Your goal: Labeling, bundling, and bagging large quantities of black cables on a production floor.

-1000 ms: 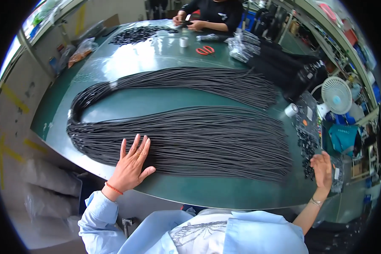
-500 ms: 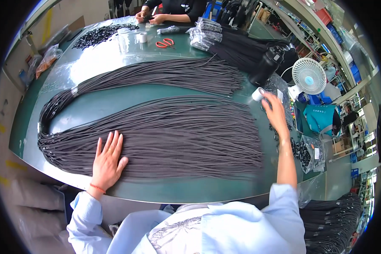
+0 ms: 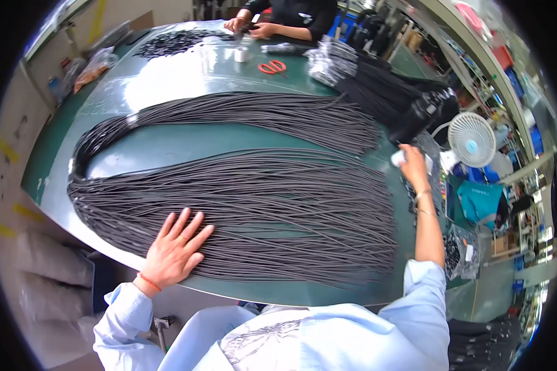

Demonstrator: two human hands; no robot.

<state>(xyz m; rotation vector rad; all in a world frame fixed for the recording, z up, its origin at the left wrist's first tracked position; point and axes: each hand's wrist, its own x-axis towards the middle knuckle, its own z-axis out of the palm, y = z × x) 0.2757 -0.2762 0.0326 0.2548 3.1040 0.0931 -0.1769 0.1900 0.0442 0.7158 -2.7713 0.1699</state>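
A wide bundle of thin black cords (image 3: 291, 210) is fanned out on the green table and bends back at the left into a second strand (image 3: 247, 111). My left hand (image 3: 176, 247) lies flat on the near left part of the cords, fingers spread. At the right, beyond the cord ends, my right hand (image 3: 416, 168) has its fingers closed around a small white cylinder (image 3: 398, 159), which looks like a roll. Part of that cylinder is hidden by the fingers. A shiny band (image 3: 132, 120) wraps the far strand.
Across the table (image 3: 198, 139), a person's hands (image 3: 254, 28) handle small black parts beside a dark pile (image 3: 179, 42). Red-handled scissors (image 3: 272, 67) and another white roll (image 3: 241, 54) lie nearby. A black bottle (image 3: 414, 117), a fan (image 3: 471, 140) and wrapped cords (image 3: 371, 77) stand right.
My view has shifted, so the scene sits further right and lower. My right hand has closed over the white cylinder. My left hand remains on the cords, and some near cords have parted.
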